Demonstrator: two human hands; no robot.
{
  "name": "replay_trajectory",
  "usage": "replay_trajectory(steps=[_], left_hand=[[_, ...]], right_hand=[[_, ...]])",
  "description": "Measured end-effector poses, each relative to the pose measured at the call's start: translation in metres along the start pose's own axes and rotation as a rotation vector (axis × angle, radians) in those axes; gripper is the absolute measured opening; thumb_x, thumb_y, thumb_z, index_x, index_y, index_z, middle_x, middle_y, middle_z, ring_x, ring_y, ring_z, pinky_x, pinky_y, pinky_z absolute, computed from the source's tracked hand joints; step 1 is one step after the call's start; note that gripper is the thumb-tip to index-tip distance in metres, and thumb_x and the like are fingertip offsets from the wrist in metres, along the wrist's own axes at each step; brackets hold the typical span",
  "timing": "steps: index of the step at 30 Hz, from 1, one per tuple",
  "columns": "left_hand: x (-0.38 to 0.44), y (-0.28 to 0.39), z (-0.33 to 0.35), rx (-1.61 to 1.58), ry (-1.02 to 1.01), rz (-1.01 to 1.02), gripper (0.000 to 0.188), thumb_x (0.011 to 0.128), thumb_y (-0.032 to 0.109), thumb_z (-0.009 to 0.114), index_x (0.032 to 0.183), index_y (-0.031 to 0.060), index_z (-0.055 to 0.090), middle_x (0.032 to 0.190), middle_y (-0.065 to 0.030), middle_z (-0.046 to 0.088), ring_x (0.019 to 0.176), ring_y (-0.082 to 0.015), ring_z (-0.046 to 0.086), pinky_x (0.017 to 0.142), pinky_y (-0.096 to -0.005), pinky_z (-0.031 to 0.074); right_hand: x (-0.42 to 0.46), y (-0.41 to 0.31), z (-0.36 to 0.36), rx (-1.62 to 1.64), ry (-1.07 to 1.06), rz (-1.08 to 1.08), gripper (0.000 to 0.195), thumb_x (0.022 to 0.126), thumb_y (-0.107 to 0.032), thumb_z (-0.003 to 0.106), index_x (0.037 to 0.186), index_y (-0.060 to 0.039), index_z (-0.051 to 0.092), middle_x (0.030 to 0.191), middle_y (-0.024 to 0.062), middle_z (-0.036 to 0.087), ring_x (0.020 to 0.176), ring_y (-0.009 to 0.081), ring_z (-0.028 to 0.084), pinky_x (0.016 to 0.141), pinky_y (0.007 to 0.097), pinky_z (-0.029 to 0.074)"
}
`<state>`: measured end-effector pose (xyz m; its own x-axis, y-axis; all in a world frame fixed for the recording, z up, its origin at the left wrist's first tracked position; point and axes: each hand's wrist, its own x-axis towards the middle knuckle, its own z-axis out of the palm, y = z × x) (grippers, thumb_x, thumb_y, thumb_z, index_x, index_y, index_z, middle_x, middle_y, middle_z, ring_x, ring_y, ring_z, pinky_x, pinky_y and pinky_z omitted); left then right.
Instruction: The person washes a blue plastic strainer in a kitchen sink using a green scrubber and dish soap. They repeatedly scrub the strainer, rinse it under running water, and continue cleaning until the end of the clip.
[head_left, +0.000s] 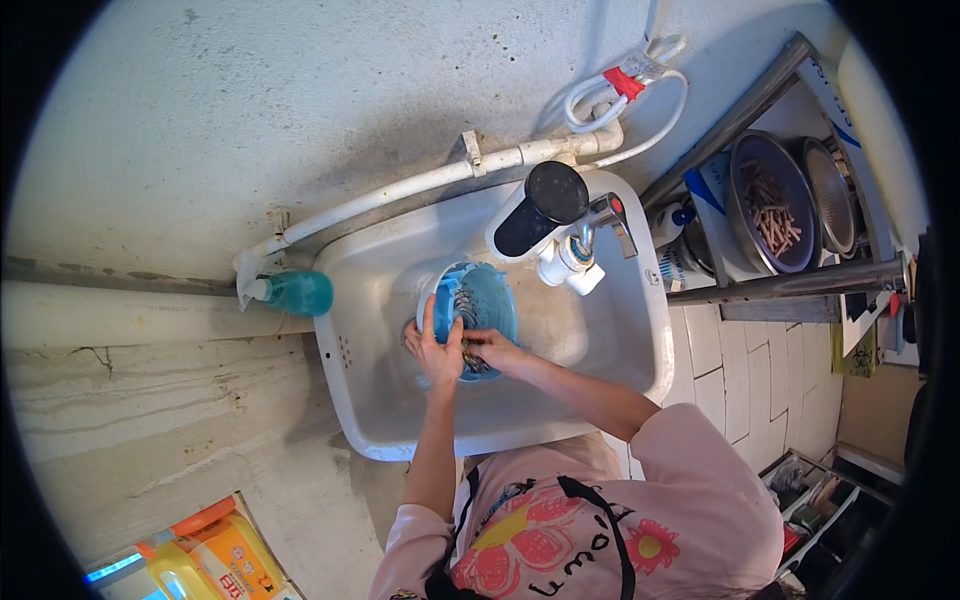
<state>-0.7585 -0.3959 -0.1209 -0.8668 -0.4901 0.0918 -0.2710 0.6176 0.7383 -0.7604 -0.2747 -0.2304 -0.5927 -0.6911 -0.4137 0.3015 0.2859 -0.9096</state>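
A light-blue plastic tub (491, 289) with a white outer wall sits tilted inside the white sink (600, 352). My left hand (437, 351) grips its near-left wall, with the thumb over the rim and the fingers along the outside. At the tub's opening, my right hand (496, 351) has its fingers closed on a small dark, yellowish item (472, 361), possibly a scouring pad; the fingers partly cover it. Dark curved lines (466, 304) run along the tub's inner side, and what they are is unclear.
A white tap with a black top (555, 199) and a chrome lever (619, 225) overhangs the sink. Left of the rim lies a teal spray bottle (300, 293). On the right, a metal rack (787, 289) holds metal bowls, one with short sticks (772, 214). A pipe (405, 187) runs behind.
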Motion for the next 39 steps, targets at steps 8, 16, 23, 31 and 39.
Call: replay_trajectory(steps=[8,16,23,31,39], left_hand=[[0.002,0.027,-0.004,0.059,-0.134,-0.081,0.057,0.072,0.028,0.066,0.126,0.0283,0.046,0.115,-0.0211,0.039,0.111,-0.0364,0.035,0.096,-0.0444,0.029],[0.049,-0.019,0.000,0.007,-0.533,-0.323,0.074,0.068,0.043,0.068,0.133,0.0265,0.037,0.116,-0.0228,0.050,0.109,-0.0328,0.049,0.092,-0.0369,0.038],[0.071,-0.103,0.006,-0.280,-0.183,-0.359,0.084,0.074,0.056,0.060,0.137,0.0130,0.026,0.132,-0.0209,0.037,0.123,-0.0321,0.035,0.099,-0.0378,0.030],[-0.051,-0.116,-0.028,-0.849,-0.615,-1.263,0.086,0.075,0.051,0.062,0.137,0.0078,0.019,0.135,-0.0159,0.028,0.118,-0.0376,0.034,0.092,-0.0482,0.035],[-0.023,-0.124,-0.006,-0.486,-0.849,-0.737,0.065,0.072,0.033,0.072,0.119,0.0006,0.042,0.108,-0.0127,0.052,0.079,-0.0216,0.055,0.069,-0.0351,0.046]], right_hand=[[0.010,-0.040,-0.078,-1.418,0.172,-0.513,0.023,0.071,-0.013,0.053,0.092,-0.0123,0.064,0.106,0.0093,0.051,0.104,0.0292,0.046,0.082,0.0365,0.044],[-0.018,0.003,-0.015,-0.508,-0.118,0.113,0.032,0.071,-0.012,0.056,0.102,-0.0111,0.060,0.106,0.0168,0.054,0.097,0.0325,0.055,0.079,0.0435,0.046],[-0.039,-0.026,-0.020,-0.820,0.198,-0.098,0.035,0.071,-0.009,0.056,0.106,-0.0126,0.059,0.106,0.0193,0.051,0.096,0.0344,0.053,0.083,0.0400,0.045],[-0.034,-0.028,-0.023,-0.409,0.411,-0.054,0.034,0.070,-0.004,0.058,0.104,-0.0077,0.058,0.098,0.0170,0.055,0.089,0.0328,0.056,0.082,0.0384,0.045],[-0.045,-0.067,-0.078,-0.651,0.519,-0.267,0.034,0.068,-0.002,0.058,0.102,-0.0084,0.058,0.091,0.0143,0.054,0.082,0.0319,0.057,0.075,0.0376,0.047]])
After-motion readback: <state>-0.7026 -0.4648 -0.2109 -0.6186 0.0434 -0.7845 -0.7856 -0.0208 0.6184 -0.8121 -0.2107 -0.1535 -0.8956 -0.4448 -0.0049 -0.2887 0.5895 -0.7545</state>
